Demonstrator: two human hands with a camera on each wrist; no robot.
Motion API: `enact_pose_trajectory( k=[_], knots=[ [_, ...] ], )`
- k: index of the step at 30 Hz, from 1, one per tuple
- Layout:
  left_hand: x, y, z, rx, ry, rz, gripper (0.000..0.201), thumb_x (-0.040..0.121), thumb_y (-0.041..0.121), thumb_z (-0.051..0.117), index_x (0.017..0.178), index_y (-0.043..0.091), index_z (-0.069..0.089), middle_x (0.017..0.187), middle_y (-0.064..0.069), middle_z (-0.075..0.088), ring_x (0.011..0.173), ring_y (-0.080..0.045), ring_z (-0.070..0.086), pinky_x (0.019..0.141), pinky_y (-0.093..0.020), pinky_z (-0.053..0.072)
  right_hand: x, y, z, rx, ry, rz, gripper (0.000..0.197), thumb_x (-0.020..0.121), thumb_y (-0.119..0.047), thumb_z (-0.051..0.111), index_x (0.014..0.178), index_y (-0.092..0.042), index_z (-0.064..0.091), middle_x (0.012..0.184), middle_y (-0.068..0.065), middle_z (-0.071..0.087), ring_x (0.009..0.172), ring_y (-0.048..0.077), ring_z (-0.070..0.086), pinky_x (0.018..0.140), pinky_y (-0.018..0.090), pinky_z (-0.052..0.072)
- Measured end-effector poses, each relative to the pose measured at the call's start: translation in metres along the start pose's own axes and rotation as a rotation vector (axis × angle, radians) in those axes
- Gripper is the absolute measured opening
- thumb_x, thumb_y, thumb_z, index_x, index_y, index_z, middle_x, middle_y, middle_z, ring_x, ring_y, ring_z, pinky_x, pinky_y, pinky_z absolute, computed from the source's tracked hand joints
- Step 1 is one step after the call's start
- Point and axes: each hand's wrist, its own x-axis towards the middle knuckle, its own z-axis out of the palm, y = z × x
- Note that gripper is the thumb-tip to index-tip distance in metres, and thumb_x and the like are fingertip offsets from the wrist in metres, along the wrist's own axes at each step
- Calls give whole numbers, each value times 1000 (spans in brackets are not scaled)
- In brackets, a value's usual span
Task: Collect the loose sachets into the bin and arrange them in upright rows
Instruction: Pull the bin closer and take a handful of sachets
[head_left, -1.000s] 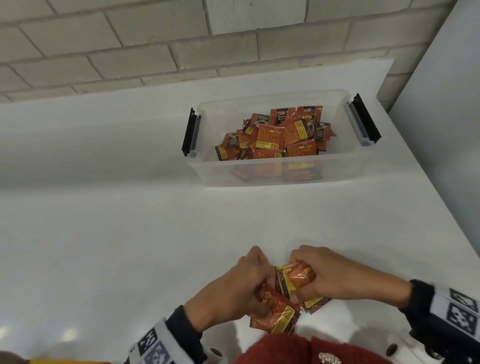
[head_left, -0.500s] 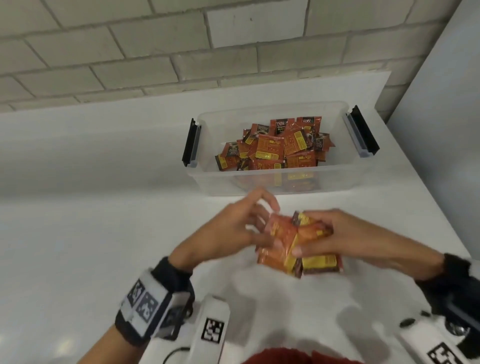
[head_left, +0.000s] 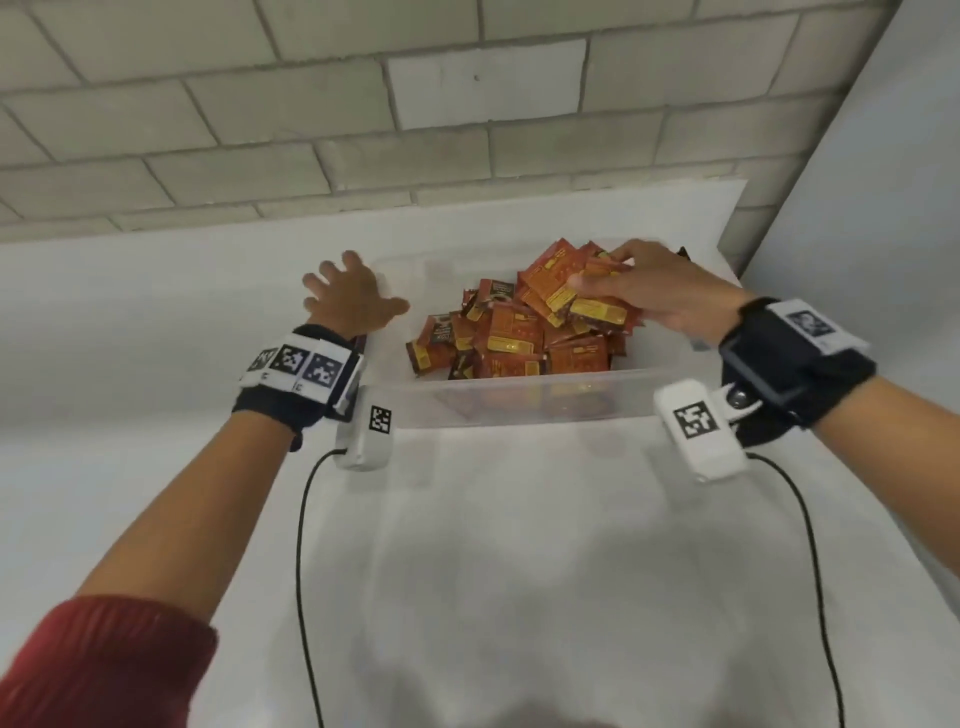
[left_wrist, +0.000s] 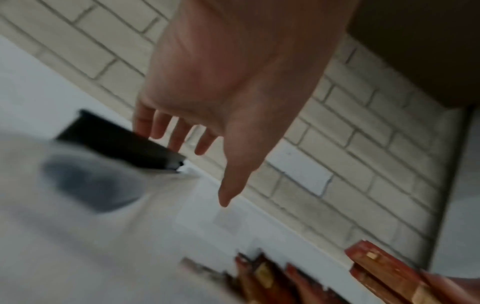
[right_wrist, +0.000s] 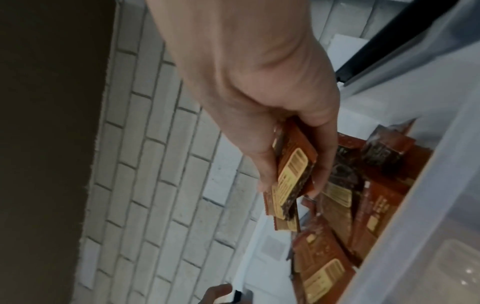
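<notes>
A clear plastic bin (head_left: 524, 402) stands on the white table, holding a loose heap of orange-red sachets (head_left: 511, 343). My right hand (head_left: 613, 280) hovers over the right part of the bin and grips a bundle of sachets (head_left: 566, 283); the right wrist view shows the bundle of sachets (right_wrist: 292, 174) pinched between thumb and fingers above the heap of sachets (right_wrist: 345, 205). My left hand (head_left: 345, 296) is spread, fingers straight, over the bin's left end near its black latch (left_wrist: 116, 142), holding nothing. The left hand (left_wrist: 207, 148) shows the same in the left wrist view.
A brick wall (head_left: 363, 130) runs close behind the bin. A grey panel (head_left: 883, 208) closes off the right side. The white table (head_left: 519, 571) stretches toward me in front of the bin. Cables hang from both wrist cameras.
Both hands moved from the near table up to the bin. The left hand let go of the bundle and spread over the bin's left end; the right carried the sachets over the bin.
</notes>
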Motion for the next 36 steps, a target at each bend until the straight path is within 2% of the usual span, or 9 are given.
enact_pose_trajectory(
  k=[4,7,11,13,20,23,29,32,36],
  knots=[
    [10,-17,10,-156,-172,-12,78,89,37,64,140,-1,20,134,-23,45,117,-38,49,85,-40,42,19,13,11,29,-40,24,41,88,-37,65,113,-6,55,99,4,70,92,16,68,77,27,56],
    [9,-24,10,-287,-186,9,63,88,25,65,132,2,26,116,-21,52,90,-32,53,66,-36,45,24,21,14,31,-51,63,81,77,-49,73,135,-8,33,117,4,64,105,18,63,90,34,52],
    [-7,-24,13,-394,-212,40,55,87,16,64,125,4,26,91,-10,49,72,-23,52,51,-30,42,25,46,2,-168,-38,83,110,49,-80,72,132,-15,42,124,3,61,114,21,58,100,38,45],
    [-20,-21,15,-436,-233,55,53,86,14,65,122,7,26,93,-10,52,72,-23,55,50,-29,43,12,52,-5,-210,-23,92,124,41,-89,67,140,-22,32,139,2,48,124,23,50,102,43,44],
    [-87,-8,32,-503,-275,135,45,89,14,62,114,11,25,98,-18,61,81,-36,68,60,-44,57,-90,51,-22,-147,16,203,99,76,-67,54,151,-27,3,156,0,21,141,22,28,113,41,25],
    [-117,-5,39,-568,-267,153,42,89,13,61,111,13,25,95,-18,61,78,-35,69,62,-51,58,-123,67,-25,-86,-47,362,86,82,-64,46,149,-34,2,153,-3,31,141,27,29,110,58,22],
    [-159,4,49,-577,-263,179,36,90,14,58,110,12,28,86,-9,59,72,-28,67,66,-46,58,-160,87,-10,53,-173,387,82,84,-60,48,143,-53,-8,152,-6,34,122,21,53,92,48,50],
    [-167,5,52,-581,-277,170,38,89,14,58,112,13,27,85,-9,59,75,-27,65,68,-47,58,-167,97,3,81,-267,314,82,78,-67,52,130,-66,-12,158,-19,4,145,17,21,115,51,26],
    [-169,2,56,-596,-290,163,40,90,16,60,112,16,26,89,-6,59,77,-23,65,68,-46,58,-172,98,4,20,-330,290,117,50,-86,59,146,-54,0,158,-19,9,144,13,22,117,45,21]
  ],
)
